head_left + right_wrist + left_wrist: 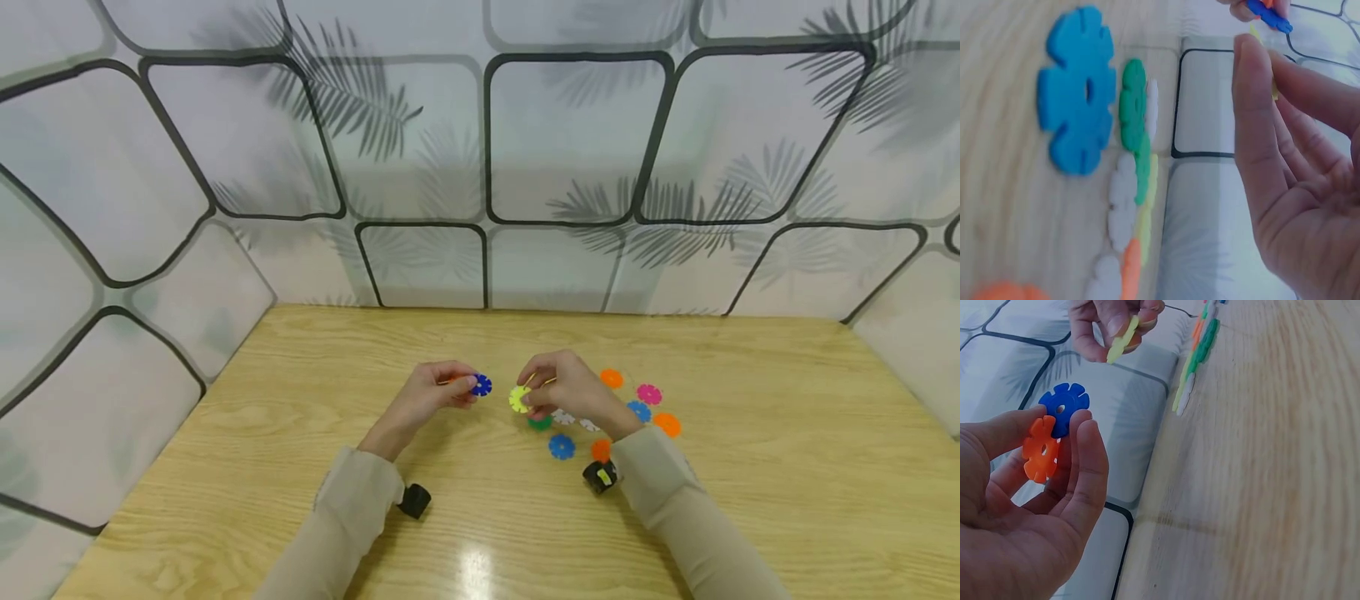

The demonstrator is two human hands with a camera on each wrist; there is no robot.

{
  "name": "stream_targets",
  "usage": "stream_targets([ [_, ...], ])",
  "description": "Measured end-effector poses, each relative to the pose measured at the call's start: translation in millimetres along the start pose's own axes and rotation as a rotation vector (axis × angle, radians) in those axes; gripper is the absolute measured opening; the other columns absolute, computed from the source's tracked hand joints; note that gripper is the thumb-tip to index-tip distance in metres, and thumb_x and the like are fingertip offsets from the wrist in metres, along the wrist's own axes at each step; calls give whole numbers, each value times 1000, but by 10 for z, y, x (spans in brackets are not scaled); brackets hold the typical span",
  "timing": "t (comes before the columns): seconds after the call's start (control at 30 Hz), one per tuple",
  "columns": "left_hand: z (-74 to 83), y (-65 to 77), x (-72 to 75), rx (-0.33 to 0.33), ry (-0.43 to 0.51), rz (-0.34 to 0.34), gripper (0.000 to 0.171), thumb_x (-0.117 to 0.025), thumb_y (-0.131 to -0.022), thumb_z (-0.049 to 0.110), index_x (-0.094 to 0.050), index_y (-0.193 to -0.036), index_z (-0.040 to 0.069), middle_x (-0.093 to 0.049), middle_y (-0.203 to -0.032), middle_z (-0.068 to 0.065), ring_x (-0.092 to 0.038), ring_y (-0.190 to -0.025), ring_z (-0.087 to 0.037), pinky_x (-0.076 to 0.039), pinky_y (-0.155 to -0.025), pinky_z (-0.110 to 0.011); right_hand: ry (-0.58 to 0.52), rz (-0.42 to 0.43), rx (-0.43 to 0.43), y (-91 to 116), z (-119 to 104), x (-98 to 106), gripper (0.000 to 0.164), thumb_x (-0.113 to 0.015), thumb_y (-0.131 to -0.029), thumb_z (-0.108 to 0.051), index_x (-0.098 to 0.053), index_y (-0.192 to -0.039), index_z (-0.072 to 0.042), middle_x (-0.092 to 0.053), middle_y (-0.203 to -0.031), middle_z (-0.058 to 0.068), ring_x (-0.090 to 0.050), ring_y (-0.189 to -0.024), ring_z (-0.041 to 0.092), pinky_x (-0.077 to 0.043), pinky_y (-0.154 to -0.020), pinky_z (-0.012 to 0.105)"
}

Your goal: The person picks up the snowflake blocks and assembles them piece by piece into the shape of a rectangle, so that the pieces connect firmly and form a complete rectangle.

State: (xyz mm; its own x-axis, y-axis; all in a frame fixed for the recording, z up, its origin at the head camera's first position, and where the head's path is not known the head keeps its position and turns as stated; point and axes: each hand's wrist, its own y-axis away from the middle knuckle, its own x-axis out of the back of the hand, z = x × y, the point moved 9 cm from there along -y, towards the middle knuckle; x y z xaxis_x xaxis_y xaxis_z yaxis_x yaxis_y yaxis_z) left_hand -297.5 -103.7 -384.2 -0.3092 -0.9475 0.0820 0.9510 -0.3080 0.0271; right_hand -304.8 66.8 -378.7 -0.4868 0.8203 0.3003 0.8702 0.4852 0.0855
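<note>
Two slotted, flower-shaped plastic discs are joined edge to edge in my left hand: a blue disc and an orange disc. Thumb and fingers pinch the joined pair above the table. My right hand pinches a yellow disc by its edge, a short gap to the right of the blue one. In the right wrist view the thumb and fingers hide most of the yellow disc. Below the right hand, a green disc and a white disc lie on the wooden table.
Several more discs lie around the right forearm, among them a blue one, a pink one and an orange one. Black wrist cameras sit at both cuffs. A patterned wall covering borders the table's far edge.
</note>
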Motion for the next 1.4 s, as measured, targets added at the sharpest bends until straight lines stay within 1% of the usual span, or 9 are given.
stream_targets([
  [0.1, -22, -7, -10, 7, -1, 4, 18, -59, -101, -1, -65, -111, -15, -72, -91, -5, -67, -77, -10, -57, -76, -26, -40, 14, -5, -13, 22, 8, 16, -68, -89, 12, -65, -106, 12, -68, -84, 15, -72, -68, 34, -61, -67, 44],
  [0.3, -43, -9, -17, 22, -17, 15, 13, -60, -99, -3, -64, -106, -13, -70, -89, -4, -67, -77, -11, -58, -75, -26, -95, 44, 10, -29, 9, 8, 18, -66, -90, 13, -64, -108, 15, -68, -85, 15, -71, -65, 25, -61, -67, 43],
  [0.6, -12, -5, -35, 10, -22, 5, 12, -61, -99, -2, -65, -105, -12, -70, -89, -5, -67, -78, -12, -58, -77, -29, -161, 85, 0, -20, -2, -20, 20, -64, -91, 14, -62, -110, 17, -67, -84, 14, -71, -65, 22, -61, -67, 41],
  [0.63, -47, -25, -29, 6, -20, -3, 11, -63, -99, 0, -66, -104, -9, -71, -89, -5, -67, -78, -12, -58, -77, -30, -164, 90, -1, -19, 0, -23, 20, -64, -91, 14, -62, -111, 17, -67, -83, 14, -71, -65, 22, -61, -67, 41],
  [0.83, -55, -8, -37, -10, -20, -12, 11, -63, -99, 2, -66, -103, -8, -70, -87, -2, -67, -79, -13, -58, -76, -29, -176, 104, 4, -38, 18, -40, 30, -65, -93, 10, -59, -121, 17, -65, -86, 16, -73, -71, 27, -61, -70, 44],
  [0.87, -20, 14, -42, -8, -25, -4, 12, -61, -99, 0, -65, -103, -10, -70, -87, -2, -67, -78, -12, -58, -76, -29, -177, 100, 7, -49, 17, -47, 31, -66, -93, 9, -59, -122, 17, -66, -87, 17, -73, -73, 29, -61, -71, 44],
  [0.97, -16, 8, -29, -12, -15, 9, 10, -62, -99, 0, -66, -102, -9, -70, -88, -4, -67, -78, -12, -58, -76, -27, -179, 96, 9, -65, 9, -62, 31, -66, -94, 7, -60, -123, 16, -66, -89, 17, -74, -75, 30, -60, -73, 45],
  [1.17, 3, -6, -45, -8, -17, 22, 10, -64, -98, -1, -66, -101, -11, -70, -87, -3, -68, -77, -11, -58, -75, -27, -198, 140, 10, -59, -4, -21, 28, -65, -93, 10, -60, -120, 17, -67, -85, 16, -74, -71, 24, -61, -71, 43],
  [1.4, 17, -3, -63, -5, -34, 29, 11, -64, -98, -2, -66, -101, -13, -69, -82, -1, -66, -74, -11, -58, -73, -27, -218, 112, 19, -68, -14, -57, 29, -63, -95, 9, -58, -121, 19, -68, -83, 15, -73, -70, 20, -61, -71, 40],
])
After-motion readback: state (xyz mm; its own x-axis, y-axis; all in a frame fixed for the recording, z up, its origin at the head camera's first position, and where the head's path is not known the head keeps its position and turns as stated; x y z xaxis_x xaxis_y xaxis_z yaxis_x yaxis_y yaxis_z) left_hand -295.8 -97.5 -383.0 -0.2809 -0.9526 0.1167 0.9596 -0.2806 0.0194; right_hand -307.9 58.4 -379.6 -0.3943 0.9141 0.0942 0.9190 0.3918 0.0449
